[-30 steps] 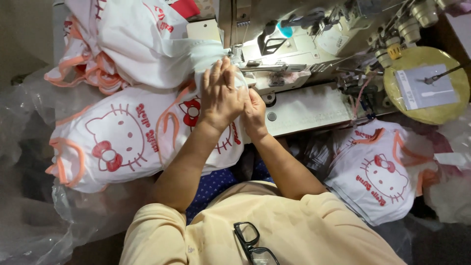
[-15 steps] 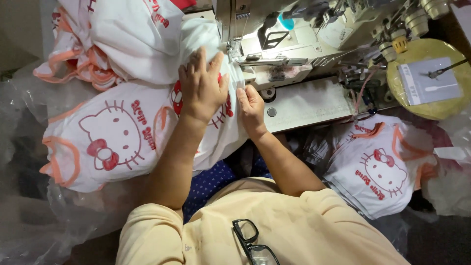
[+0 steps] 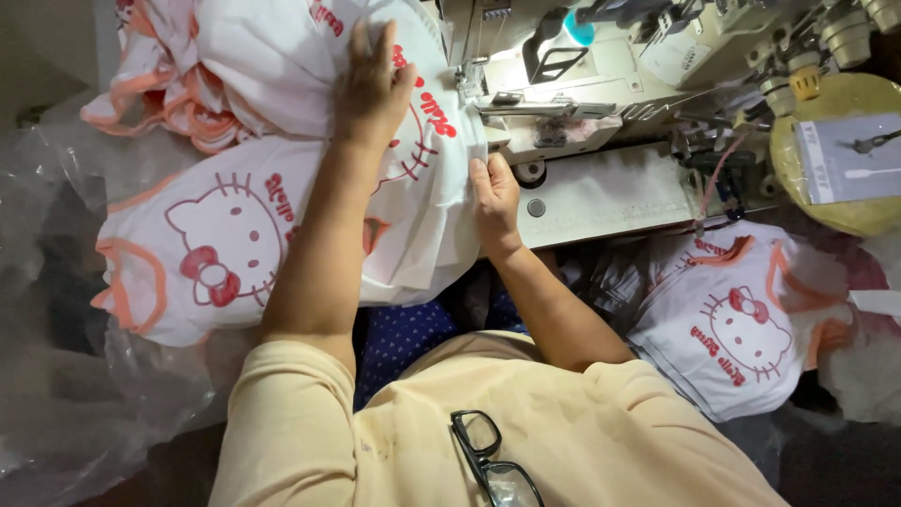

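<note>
White printed shirt (image 3: 413, 207) is pressed flat by the left hand (image 3: 371, 80), fingers spread, and pinched by the right hand (image 3: 493, 192) at the sewing machine (image 3: 563, 84); steady feeding seems needed next.

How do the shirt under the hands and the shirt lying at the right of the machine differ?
The shirt under the hands is bunched and folded, fed toward the sewing machine; the right shirt lies spread flat, away from the needle. The left hand presses on the first and the right hand pinches its edge; nothing touches the right shirt. Both are white with a red cat print and orange trim.
</note>
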